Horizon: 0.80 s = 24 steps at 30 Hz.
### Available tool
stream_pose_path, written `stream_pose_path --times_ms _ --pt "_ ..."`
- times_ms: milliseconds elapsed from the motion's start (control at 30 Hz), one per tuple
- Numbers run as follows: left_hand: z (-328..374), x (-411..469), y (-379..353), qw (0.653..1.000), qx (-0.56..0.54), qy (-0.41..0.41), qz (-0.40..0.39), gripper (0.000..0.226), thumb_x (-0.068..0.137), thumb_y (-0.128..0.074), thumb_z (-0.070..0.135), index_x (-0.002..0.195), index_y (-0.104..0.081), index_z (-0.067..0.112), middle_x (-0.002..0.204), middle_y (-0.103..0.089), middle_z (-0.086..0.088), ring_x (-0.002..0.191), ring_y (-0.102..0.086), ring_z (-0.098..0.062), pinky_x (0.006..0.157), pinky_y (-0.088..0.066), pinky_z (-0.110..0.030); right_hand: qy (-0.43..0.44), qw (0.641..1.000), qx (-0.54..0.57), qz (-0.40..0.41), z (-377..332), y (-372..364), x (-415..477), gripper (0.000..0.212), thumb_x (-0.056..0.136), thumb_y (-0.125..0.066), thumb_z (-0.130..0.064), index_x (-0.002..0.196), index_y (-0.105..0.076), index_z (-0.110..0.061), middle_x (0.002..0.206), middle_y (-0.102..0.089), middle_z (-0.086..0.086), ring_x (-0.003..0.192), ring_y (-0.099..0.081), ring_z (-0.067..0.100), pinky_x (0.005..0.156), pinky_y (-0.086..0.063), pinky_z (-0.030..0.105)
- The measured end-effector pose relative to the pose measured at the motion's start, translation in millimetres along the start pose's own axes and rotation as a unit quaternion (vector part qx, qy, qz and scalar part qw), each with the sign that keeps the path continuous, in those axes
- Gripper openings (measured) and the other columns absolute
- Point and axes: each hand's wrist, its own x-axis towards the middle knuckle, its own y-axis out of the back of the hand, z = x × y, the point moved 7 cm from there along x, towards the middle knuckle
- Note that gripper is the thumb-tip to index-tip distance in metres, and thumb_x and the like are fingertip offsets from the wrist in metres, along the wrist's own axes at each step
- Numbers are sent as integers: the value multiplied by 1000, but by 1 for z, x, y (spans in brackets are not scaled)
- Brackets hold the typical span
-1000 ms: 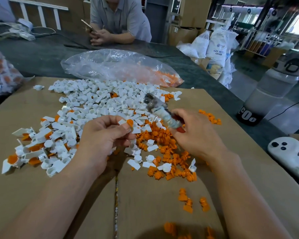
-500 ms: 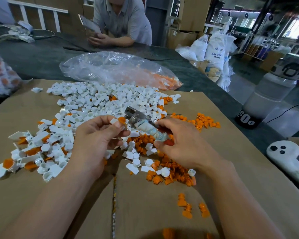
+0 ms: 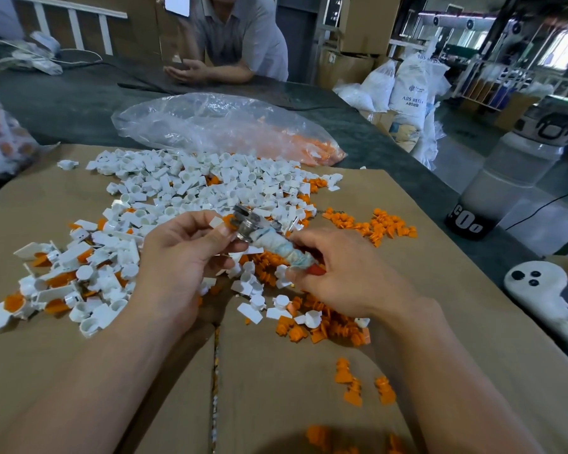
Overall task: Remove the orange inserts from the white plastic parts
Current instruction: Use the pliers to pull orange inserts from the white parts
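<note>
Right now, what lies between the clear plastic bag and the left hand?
In the head view, a heap of white plastic parts lies there, with a few orange inserts among them.

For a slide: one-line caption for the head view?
Left hand pinches a white part; right hand holds a wrapped tool against its orange insert.

Only a corner of the white part point(image 3: 216, 222) pokes out; the rest is buried under the thumb and fingers of the left hand point(image 3: 177, 257). The head of the metal tool point(image 3: 259, 234) is smeared, so can't tell how it meets the orange insert point(image 3: 227, 221). Its handle end disappears into the right hand point(image 3: 348, 276). The orange pieces point(image 3: 318, 435) at the bottom edge are blurry and cut off, and the bag point(image 3: 0, 142) is cut off on the left.
</note>
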Motion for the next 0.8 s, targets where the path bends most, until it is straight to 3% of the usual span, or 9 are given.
stream_pose_path --times_ms 167,333,600,800 --pt "-3 0 -1 1000 -8 2 -5 16 83 -53 -5 73 -56 8 54 -64 2 53 -64 -11 45 -48 -17 -6 1000 13 -2 -1 -1 -1 16 86 -60 -31 95 -59 -18 78 -57 -3 70 -47 7 66 -33 19" --pt "-6 1 5 1000 -17 9 7 17 83 -53 -5 72 -56 7 54 -62 0 54 -65 -12 45 -49 -17 -18 999 37 -9 -2 -4 -1 11 86 -61 -28 80 -54 -22 64 -50 -7 58 -45 8 52 -35 25" --pt "-9 -1 7 999 -2 32 33 24 85 -52 -9 67 -55 7 55 -60 -7 49 -62 -13 45 -49 -18 -32 999 36 -17 -7 -9 0 8 86 -59 -22 82 -55 -17 70 -54 -2 60 -48 13 53 -41 35" --pt "-7 -4 7 998 8 40 45 27 87 -50 -9 66 -51 8 68 -55 -19 47 -59 -17 32 -34 -12 -36 999 20 -10 -9 -12 4 12 86 -60 -25 81 -56 -14 73 -56 2 64 -51 17 57 -46 38"
